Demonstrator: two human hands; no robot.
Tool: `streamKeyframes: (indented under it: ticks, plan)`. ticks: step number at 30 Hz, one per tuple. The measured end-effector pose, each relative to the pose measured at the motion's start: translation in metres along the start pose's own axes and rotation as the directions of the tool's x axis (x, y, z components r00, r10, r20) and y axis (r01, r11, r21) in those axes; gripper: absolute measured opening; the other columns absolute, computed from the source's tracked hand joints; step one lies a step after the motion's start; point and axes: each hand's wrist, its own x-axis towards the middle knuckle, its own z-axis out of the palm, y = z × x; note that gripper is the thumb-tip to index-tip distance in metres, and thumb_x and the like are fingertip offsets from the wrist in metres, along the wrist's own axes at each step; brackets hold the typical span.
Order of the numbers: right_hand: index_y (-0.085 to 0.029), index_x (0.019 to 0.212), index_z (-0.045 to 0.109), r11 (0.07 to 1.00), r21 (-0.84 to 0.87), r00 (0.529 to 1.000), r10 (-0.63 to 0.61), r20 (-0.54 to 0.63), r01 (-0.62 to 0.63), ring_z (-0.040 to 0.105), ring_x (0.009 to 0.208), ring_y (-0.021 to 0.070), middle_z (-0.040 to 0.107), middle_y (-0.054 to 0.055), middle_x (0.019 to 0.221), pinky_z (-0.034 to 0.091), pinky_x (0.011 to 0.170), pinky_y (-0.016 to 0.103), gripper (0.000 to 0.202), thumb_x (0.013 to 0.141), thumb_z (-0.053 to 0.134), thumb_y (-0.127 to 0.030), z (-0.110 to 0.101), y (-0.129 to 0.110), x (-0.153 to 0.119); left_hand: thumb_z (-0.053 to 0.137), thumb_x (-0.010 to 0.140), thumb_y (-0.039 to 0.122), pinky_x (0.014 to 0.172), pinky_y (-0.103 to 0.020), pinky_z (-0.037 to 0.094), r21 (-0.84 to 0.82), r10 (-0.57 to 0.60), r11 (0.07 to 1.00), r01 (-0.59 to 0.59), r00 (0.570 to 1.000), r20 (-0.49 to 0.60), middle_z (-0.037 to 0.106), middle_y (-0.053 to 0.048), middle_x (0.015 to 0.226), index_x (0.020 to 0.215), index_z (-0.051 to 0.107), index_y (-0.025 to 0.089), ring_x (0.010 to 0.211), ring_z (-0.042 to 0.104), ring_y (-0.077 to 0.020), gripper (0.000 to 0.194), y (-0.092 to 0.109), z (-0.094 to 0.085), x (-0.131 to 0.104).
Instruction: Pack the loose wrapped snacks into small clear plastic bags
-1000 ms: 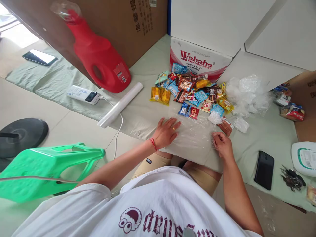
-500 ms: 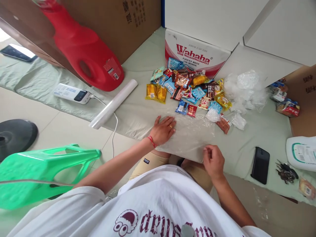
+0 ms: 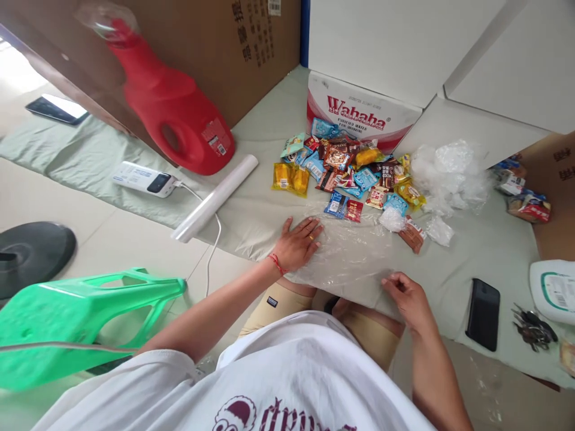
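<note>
My left hand (image 3: 297,244) lies flat with fingers spread on the left part of a thin clear plastic sheet (image 3: 354,251), which is spread on the cloth-covered table. At the sheet's right near corner, my right hand (image 3: 406,293) has thumb and forefinger pressed together, pinching its edge. Beyond the sheet is a heap of wrapped snacks (image 3: 339,158) in blue, brown, red and yellow packets. A crumpled clear wrap ball (image 3: 392,219) and a brown packet (image 3: 412,234) lie near the sheet's far right corner. To the left rests a roll of clear film (image 3: 215,199).
Left are a red bottle (image 3: 179,114), a white power bank (image 3: 144,179) with a cable, and a green stool (image 3: 90,323). Crumpled plastic (image 3: 449,173), a black phone (image 3: 484,314), keys (image 3: 534,328) and a white container (image 3: 554,290) are right. A Wahaha box (image 3: 354,111) stands behind.
My right hand has moved right, turning from a closed fist to a pinch at the sheet's edge. My left hand stays pressed on the sheet. The view has shifted slightly.
</note>
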Motion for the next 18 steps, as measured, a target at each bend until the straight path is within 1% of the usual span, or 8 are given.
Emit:
streamKeyframes:
  ticks: [2,4,6,8,9,12,15,18]
  plan:
    - [-0.023,0.068,0.061,0.997,-0.061,0.987,0.046,0.157,-0.037,0.050,0.059,0.0159,0.058,-0.001,0.064,0.040,0.056,0.028,0.039,0.077,0.073,-0.059,-0.031,0.009,-0.001,0.033,0.106,0.042,0.126,-0.065,0.008,0.005,0.012,1.000,-0.012,1.000,0.010,0.039,-0.009,0.164,0.157,0.041,0.031,0.152,0.038,-0.0293,0.053,-0.005,-0.001,-0.003]
    - [-0.023,0.069,0.065,0.975,-0.219,0.973,0.092,0.212,-0.045,0.055,0.059,0.0188,0.063,0.001,0.064,0.042,0.056,0.030,0.036,0.074,0.072,-0.058,-0.063,0.015,0.006,0.034,0.106,0.043,0.126,-0.064,0.006,0.010,0.019,1.000,-0.019,1.000,0.011,0.038,-0.010,0.165,0.158,0.040,0.031,0.153,0.037,-0.0292,0.054,-0.008,0.000,-0.006]
    - [-0.024,0.073,0.069,0.921,-0.390,0.993,0.066,0.100,-0.022,0.062,0.063,0.0235,0.068,0.004,0.068,0.046,0.059,0.034,0.032,0.074,0.069,-0.056,-0.084,0.006,0.023,0.033,0.106,0.043,0.126,-0.065,0.005,0.011,0.016,1.000,-0.016,1.000,0.003,0.038,-0.010,0.165,0.159,0.039,0.029,0.154,0.035,-0.0292,0.054,-0.009,0.000,-0.007]
    - [-0.025,0.079,0.070,0.855,-0.515,0.995,-0.089,-0.043,0.054,0.067,0.070,0.0271,0.072,0.006,0.075,0.048,0.064,0.038,0.028,0.079,0.064,-0.053,-0.084,-0.020,0.050,0.032,0.106,0.043,0.126,-0.065,0.005,0.010,0.018,1.000,-0.018,1.000,-0.003,0.038,-0.010,0.165,0.159,0.039,0.028,0.154,0.035,-0.0292,0.055,-0.009,0.001,-0.008]
    - [-0.026,0.083,0.071,0.820,-0.556,0.978,-0.198,-0.059,0.132,0.068,0.074,0.0278,0.073,0.006,0.080,0.049,0.067,0.039,0.027,0.082,0.062,-0.051,-0.074,-0.040,0.067,0.032,0.106,0.043,0.126,-0.065,0.005,0.009,0.020,1.000,-0.020,1.000,-0.005,0.038,-0.010,0.165,0.159,0.039,0.028,0.154,0.035,-0.0292,0.055,-0.008,0.001,-0.008]
    - [-0.024,0.091,0.072,0.654,-0.637,0.890,-0.442,0.116,0.408,0.067,0.085,0.0292,0.072,0.009,0.091,0.050,0.077,0.041,0.024,0.091,0.054,-0.041,-0.015,-0.109,0.123,0.033,0.106,0.043,0.126,-0.064,0.006,0.007,0.022,1.000,-0.022,1.000,-0.009,0.039,-0.010,0.165,0.158,0.040,0.029,0.154,0.035,-0.0295,0.055,-0.008,0.001,-0.008]
    - [-0.016,0.120,0.068,0.522,-0.687,0.792,-0.596,0.130,0.505,0.063,0.104,0.0341,0.066,0.017,0.120,0.050,0.089,0.046,0.036,0.093,0.053,-0.033,0.061,-0.167,0.184,0.034,0.105,0.044,0.125,-0.064,0.008,0.014,0.017,1.000,-0.017,1.000,-0.009,0.040,-0.010,0.164,0.158,0.041,0.029,0.153,0.036,-0.0300,0.055,-0.008,0.000,-0.008]
    - [-0.010,0.139,0.056,0.436,-0.714,0.732,-0.664,0.155,0.547,0.052,0.123,0.0392,0.054,0.023,0.140,0.047,0.098,0.050,0.053,0.090,0.060,-0.031,0.113,-0.197,0.236,0.033,0.106,0.045,0.126,-0.064,0.009,0.022,0.018,1.000,-0.018,1.000,0.002,0.040,-0.010,0.164,0.157,0.042,0.028,0.153,0.036,-0.0291,0.055,-0.008,-0.001,-0.008]
